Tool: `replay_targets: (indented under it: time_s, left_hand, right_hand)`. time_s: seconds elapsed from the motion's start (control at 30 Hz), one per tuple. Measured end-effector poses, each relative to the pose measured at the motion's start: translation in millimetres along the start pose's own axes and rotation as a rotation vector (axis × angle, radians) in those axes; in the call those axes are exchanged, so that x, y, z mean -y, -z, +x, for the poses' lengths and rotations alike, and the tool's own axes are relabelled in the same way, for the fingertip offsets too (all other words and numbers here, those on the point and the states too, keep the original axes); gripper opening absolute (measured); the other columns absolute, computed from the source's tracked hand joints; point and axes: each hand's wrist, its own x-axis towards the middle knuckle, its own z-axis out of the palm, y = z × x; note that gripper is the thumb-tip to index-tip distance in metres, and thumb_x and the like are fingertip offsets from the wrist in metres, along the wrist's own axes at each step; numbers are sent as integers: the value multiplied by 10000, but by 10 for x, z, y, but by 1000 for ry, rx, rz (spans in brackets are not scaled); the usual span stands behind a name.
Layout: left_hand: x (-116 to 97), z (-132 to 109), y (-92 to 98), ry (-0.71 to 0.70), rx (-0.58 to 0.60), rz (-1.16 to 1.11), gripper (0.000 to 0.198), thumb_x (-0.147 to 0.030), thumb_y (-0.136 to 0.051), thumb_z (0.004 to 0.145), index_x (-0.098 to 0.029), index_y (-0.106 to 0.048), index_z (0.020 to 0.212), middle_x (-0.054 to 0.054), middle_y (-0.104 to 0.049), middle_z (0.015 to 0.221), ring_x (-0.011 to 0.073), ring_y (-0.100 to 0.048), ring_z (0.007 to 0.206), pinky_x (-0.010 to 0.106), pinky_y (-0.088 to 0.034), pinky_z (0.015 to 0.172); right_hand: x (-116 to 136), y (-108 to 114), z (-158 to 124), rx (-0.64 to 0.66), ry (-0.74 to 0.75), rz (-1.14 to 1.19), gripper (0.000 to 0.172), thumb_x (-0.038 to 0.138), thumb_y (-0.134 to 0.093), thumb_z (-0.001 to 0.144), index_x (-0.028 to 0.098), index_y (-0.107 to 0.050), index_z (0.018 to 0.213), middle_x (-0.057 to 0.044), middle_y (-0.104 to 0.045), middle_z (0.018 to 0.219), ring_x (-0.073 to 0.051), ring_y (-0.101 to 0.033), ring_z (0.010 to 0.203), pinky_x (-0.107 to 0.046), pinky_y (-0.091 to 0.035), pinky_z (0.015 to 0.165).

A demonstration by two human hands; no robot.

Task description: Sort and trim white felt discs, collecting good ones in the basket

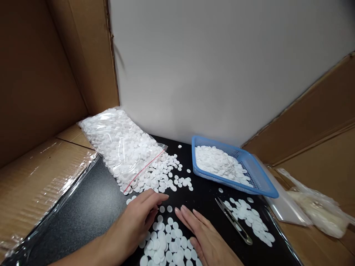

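My left hand (pixel 144 212) is held sideways over the black table, its fingers loosely bent and pointing right, with no thing seen in it. Opposite it, my right hand (pixel 198 227) lies with its fingers stretched out and holds nothing. Between and in front of both hands spreads a loose pile of small white round discs (pixel 169 244). Just beyond my left hand, more discs (pixel 159 177) spill from the mouth of a clear zip bag (pixel 119 144) with a red seal line. The bag is full of the same discs.
A blue plastic basket (pixel 266 183) holds many white discs at the back right. Metal tweezers (pixel 234 221) lie beside another group of discs (pixel 256 220). Clear plastic bags (pixel 318 214) rest at the far right. Cardboard walls (pixel 94 55) and a white panel (pixel 216 74) enclose the table.
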Motion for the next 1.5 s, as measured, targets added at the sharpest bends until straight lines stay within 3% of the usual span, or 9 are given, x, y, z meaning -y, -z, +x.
replay_targets:
  time_s: [0.23,0.43,0.57,0.73,0.93,1.07,1.27,1.4,1.5]
  left_hand:
    - [8,-7,107,51,-11,-29,433,-123,-404,973,-311,-484,1355,15,-695,1032,168,-678,902,290,-539,810]
    - [-21,57,197,159,-140,-157,326,-153,-370,985,-249,-575,1220,31,-715,981,180,-690,892,316,-556,814]
    - [-37,51,184,224,-135,-280,312,-188,-366,1010,-242,-569,1240,49,-729,1066,200,-691,1016,364,-547,927]
    - [-70,-25,111,206,36,-219,317,-304,-397,1046,-283,-562,1316,47,-693,1264,219,-630,1193,398,-493,1051]
    - [-146,-71,43,8,360,-18,524,-396,-513,1008,-295,-398,1509,79,-465,1553,289,-411,1439,488,-372,1177]
    - [-314,37,117,-71,586,37,578,-436,-600,964,-246,-450,1488,99,-479,1539,304,-415,1438,493,-336,1199]
    - [-421,143,89,-149,628,71,637,-368,-708,895,-277,-469,1478,109,-459,1545,327,-411,1435,552,-291,1200]
    - [-391,152,-10,-236,712,159,754,-236,-739,836,-286,-409,1512,107,-364,1594,393,-314,1467,687,-198,1168]
    - [-349,125,-62,-306,691,164,723,-169,-701,839,-332,-434,1491,80,-404,1576,406,-311,1462,703,-185,1160]
  right_hand:
    - [-4,-83,-47,-239,-285,-201,556,283,-333,1041,266,-259,1591,-62,-414,1577,-316,-424,1421,-495,-540,1042]
    - [99,-121,-32,-84,-298,-51,564,255,-340,1034,355,-248,1582,18,-379,1599,-255,-392,1445,-451,-498,1095]
    - [42,-158,-21,-165,-307,-40,565,250,-303,1038,319,-227,1594,-15,-389,1594,-275,-381,1450,-486,-508,1082]
    - [29,-160,-14,-51,-237,52,598,203,-319,1030,377,-202,1590,38,-398,1589,-229,-366,1461,-418,-487,1110]
    - [-254,-196,-93,-408,-411,-129,541,243,-314,1040,287,-287,1578,-66,-430,1573,-307,-428,1426,-567,-440,1123]
    - [-201,-156,-113,-320,-229,-37,564,207,-294,1041,303,-228,1593,-40,-423,1580,-249,-421,1434,-489,-441,1142]
    - [-107,-29,-20,-274,-403,-7,566,232,-332,1036,274,-239,1593,-72,-323,1627,-290,-305,1485,-531,-418,1146]
    - [-126,-40,-22,-166,-291,69,591,198,-327,1017,323,-242,1588,-30,-349,1617,-262,-324,1479,-505,-434,1138]
    - [-143,-51,-47,-258,-454,40,571,239,-320,1029,296,-242,1592,-57,-319,1629,-292,-287,1490,-546,-413,1144]
